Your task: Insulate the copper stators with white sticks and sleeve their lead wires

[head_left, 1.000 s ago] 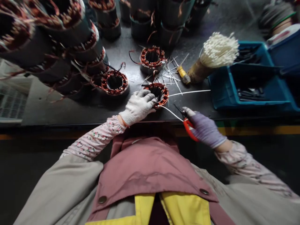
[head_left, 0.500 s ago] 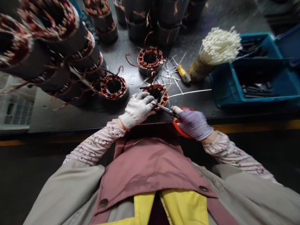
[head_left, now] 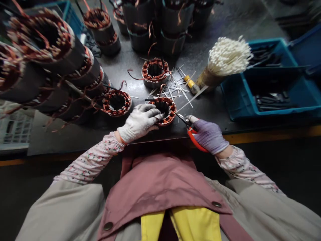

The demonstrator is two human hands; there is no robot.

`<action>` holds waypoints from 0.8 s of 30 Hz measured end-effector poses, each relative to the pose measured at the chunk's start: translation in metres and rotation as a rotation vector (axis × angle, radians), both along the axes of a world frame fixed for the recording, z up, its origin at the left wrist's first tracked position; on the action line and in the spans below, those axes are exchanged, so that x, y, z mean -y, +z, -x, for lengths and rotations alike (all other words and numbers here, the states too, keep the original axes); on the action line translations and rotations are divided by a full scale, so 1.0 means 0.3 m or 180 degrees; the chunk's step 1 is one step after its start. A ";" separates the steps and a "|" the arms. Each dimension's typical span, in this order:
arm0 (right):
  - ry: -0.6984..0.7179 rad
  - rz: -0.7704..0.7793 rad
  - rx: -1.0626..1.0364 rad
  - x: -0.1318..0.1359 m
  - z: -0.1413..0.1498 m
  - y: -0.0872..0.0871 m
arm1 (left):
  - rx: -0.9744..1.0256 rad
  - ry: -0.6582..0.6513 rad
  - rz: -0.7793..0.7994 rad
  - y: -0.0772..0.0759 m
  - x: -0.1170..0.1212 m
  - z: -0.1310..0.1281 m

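My left hand (head_left: 139,122), in a white knit glove, rests its fingers on the rim of a small copper-wound motor stator (head_left: 163,110) and steadies it on the bench. My right hand (head_left: 209,135), in a purple glove, grips red-handled scissors (head_left: 193,134). Their metal tips reach to the stator's near edge. Another wound stator (head_left: 116,103) sits left of my left hand, and a third (head_left: 154,71) stands beyond it. Cut white tie strips (head_left: 177,90) lie scattered just past the held stator.
Several tall wound stators (head_left: 47,43) stand in a crowd at the left and far side of the dark bench (head_left: 75,134). At right are a bundle of white-tipped ties (head_left: 227,57), a yellow-handled tool (head_left: 190,83), and a blue crate (head_left: 265,90) holding dark parts.
The scissors have swung in, their tips now at the stator's edge. The long white strip has shifted and now lies tilted on the bench. The whole view has turned slightly.
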State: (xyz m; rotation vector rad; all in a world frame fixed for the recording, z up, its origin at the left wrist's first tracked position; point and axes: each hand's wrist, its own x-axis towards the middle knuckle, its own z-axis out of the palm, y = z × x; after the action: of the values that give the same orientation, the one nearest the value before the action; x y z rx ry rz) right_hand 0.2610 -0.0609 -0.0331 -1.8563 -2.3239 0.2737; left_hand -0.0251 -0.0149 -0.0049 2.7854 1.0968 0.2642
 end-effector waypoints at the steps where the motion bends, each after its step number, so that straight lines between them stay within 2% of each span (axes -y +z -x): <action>1: -0.0002 -0.0021 -0.0017 -0.003 -0.013 -0.003 | -0.0070 0.0031 -0.0063 0.026 0.022 -0.006; 4: -0.0086 -0.0035 0.0068 -0.025 -0.045 0.009 | -0.0158 0.0269 -0.0417 0.097 0.091 -0.062; 6: -0.0060 0.0003 0.0267 -0.056 -0.040 0.036 | -0.0268 0.0431 -0.0473 0.111 0.110 -0.129; 9: 0.0071 0.0071 0.0621 -0.109 -0.002 0.083 | -0.0757 0.0527 -0.0147 0.069 0.082 -0.221; 11: 0.0121 0.0123 0.0785 -0.135 0.024 0.108 | -0.0974 0.0484 0.0009 0.028 0.050 -0.248; 14: 0.0187 0.0218 0.0850 -0.157 0.036 0.120 | -0.0939 0.0317 -0.0033 -0.010 0.025 -0.241; 18: 0.0189 0.0435 0.0580 -0.168 0.015 0.090 | -0.0794 0.0152 -0.0039 -0.015 0.016 -0.222; 21: 0.0075 0.0513 0.0171 -0.162 -0.011 0.064 | -0.0743 0.0167 0.0155 0.011 0.008 -0.212; 24: -0.0038 0.0394 -0.0235 -0.141 -0.040 0.055 | -0.0596 0.0279 0.0298 0.083 0.014 -0.164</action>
State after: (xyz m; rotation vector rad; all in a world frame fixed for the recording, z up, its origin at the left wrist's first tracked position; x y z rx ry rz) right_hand 0.2731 -0.0187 -0.0166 -1.8800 -2.2940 0.4865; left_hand 0.0241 -0.0190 0.0199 2.7265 1.2397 -0.0399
